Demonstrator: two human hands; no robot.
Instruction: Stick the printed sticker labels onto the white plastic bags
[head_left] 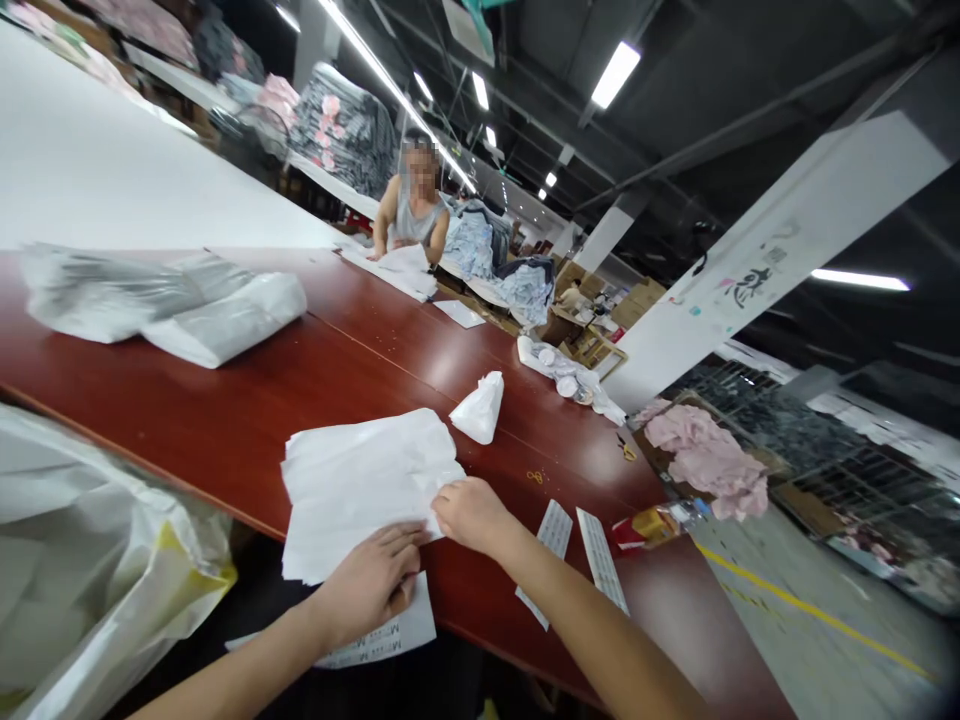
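White stack of thin rectangular sheets (360, 475) at near edge of glossy red-brown worktop (360, 350) | right corner pinched in right hand (469, 512) | left hand (375, 572) atop near side, cannot tell its hold | edges fanned, uneven

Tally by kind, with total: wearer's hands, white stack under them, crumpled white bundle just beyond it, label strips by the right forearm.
Hands, left hand and right hand: 2
White stack: 1
White bundle: 1
Label strips: 2
Total: 6

White pillar (787, 240) with dark lettering (745, 291), heaped pink garments (705, 455), lit ceiling lamps (616, 75).
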